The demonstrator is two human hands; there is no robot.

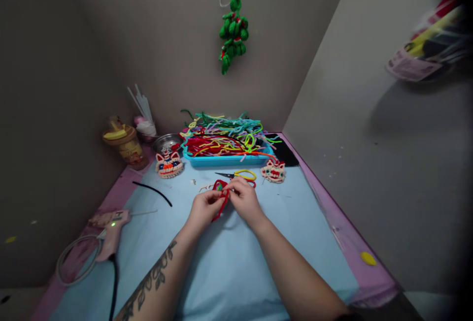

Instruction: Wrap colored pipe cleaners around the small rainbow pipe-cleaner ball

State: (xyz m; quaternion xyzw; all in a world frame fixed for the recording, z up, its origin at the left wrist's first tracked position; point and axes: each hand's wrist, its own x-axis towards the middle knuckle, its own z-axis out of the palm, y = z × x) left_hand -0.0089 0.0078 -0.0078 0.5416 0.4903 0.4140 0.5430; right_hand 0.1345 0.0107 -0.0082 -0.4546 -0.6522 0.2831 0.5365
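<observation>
My left hand (205, 207) pinches a red pipe cleaner piece (220, 208) over the middle of the blue cloth. From the other side my right hand (244, 199) closes its fingertips on the same red piece, which is bent and has a bit of green in it. Just behind my hands lie scissors (244, 175) with yellow and red handles. Two lion-like faces made of pipe cleaners rest farther back: one with blue and orange parts (169, 165) on the left, a white and red one (273, 171) on the right. Fingers partly hide the held piece.
A blue tray (229, 161) heaped with colourful pipe cleaners stands at the back, by a metal bowl (167, 142). A pink glue gun (113, 232), its light green, lies left, near a black pipe cleaner (153, 192). A dark flat object (284, 152) sits back right.
</observation>
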